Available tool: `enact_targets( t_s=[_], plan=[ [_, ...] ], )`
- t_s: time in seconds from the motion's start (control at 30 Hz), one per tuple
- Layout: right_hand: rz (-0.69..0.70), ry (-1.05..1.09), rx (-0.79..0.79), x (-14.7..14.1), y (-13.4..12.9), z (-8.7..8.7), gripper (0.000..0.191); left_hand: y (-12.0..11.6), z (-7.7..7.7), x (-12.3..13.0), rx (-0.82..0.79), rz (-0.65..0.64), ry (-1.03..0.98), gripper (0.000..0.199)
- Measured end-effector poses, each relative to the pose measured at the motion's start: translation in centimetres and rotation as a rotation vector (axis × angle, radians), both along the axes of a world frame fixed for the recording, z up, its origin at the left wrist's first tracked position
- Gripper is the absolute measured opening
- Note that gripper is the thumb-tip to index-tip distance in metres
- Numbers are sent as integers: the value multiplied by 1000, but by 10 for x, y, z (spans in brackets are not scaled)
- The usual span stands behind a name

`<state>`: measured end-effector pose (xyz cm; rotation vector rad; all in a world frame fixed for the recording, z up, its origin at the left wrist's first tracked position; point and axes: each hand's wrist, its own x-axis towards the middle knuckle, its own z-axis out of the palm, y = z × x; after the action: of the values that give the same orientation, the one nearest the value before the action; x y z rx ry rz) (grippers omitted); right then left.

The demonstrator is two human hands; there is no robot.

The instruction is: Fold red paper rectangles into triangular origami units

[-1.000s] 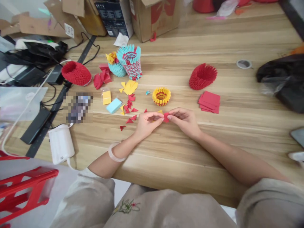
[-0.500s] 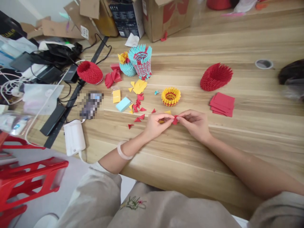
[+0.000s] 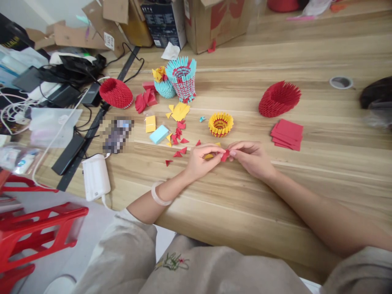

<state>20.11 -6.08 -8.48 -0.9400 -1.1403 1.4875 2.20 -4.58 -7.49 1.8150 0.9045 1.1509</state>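
Here, both hands meet low over the table point(image 3: 306, 196), fingertips pinched on one small red paper point(image 3: 226, 155) between them. The left hand point(image 3: 202, 160) grips its left edge with thumb and forefinger; the right hand point(image 3: 251, 157) nips the other edge, so the piece is braced from both sides, as suits creasing. The fold itself is too small to make out. A yellow scrap point(image 3: 209, 156) peeks from under the left fingers. At 12 o'clock from the hands sits a yellow ring point(image 3: 220, 124) of folded units, close enough to reach. At 2 o'clock lies a red stack point(image 3: 287, 134) of flat sheets, with a red cone point(image 3: 279, 99) beyond. Loose red triangles point(image 3: 177, 141) scatter at 10 o'clock, near the left hand.
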Motion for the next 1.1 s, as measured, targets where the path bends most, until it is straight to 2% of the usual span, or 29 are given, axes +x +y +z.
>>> enact_targets(
  t_s=[0.77, 1.1],
  plan=[
    [56, 71, -118, 0, 3, 0, 19, -1, 0, -1, -11, -6, -34, 9],
    [91, 139, -155, 2, 7, -3, 18, 0, 1, 0, -25, 33, -24, 8]
  ],
)
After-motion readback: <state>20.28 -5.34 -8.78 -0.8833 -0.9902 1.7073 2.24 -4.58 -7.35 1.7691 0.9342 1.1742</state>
